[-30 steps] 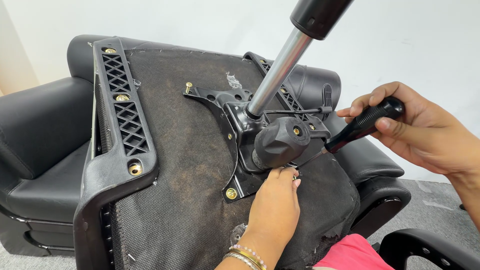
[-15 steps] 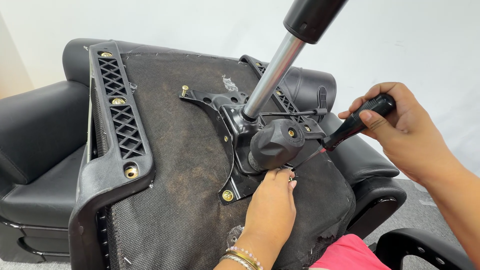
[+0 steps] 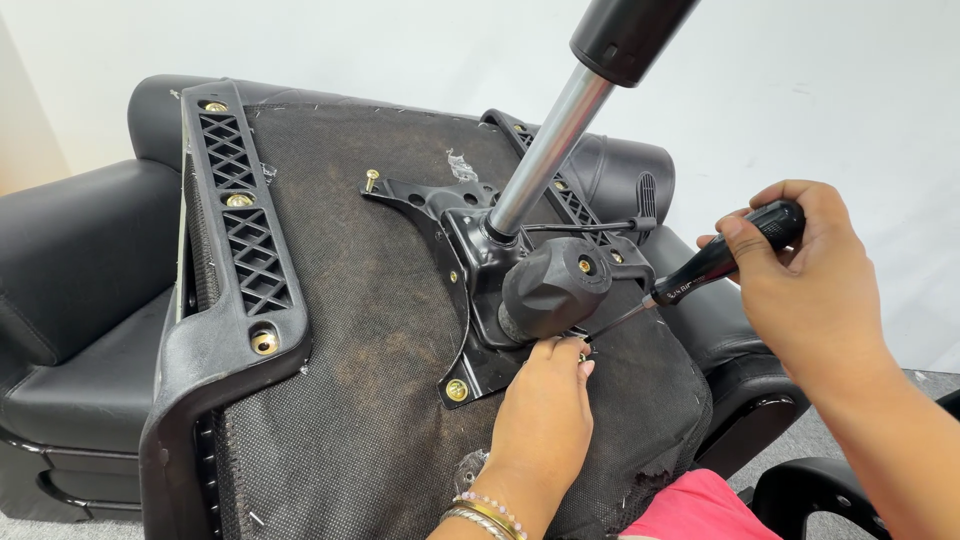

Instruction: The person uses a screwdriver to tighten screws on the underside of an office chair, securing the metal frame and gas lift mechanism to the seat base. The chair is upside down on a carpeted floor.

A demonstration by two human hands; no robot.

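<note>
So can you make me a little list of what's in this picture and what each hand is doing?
place: upturned black office chair seat lying on a black sofa
middle: black metal plate with a silver gas cylinder and a round black knob
right hand: grips a black-handled screwdriver, tip down by the plate's edge
left hand: fingertips at the screw under the tip
other screws: brass one at the plate's near corner
</note>
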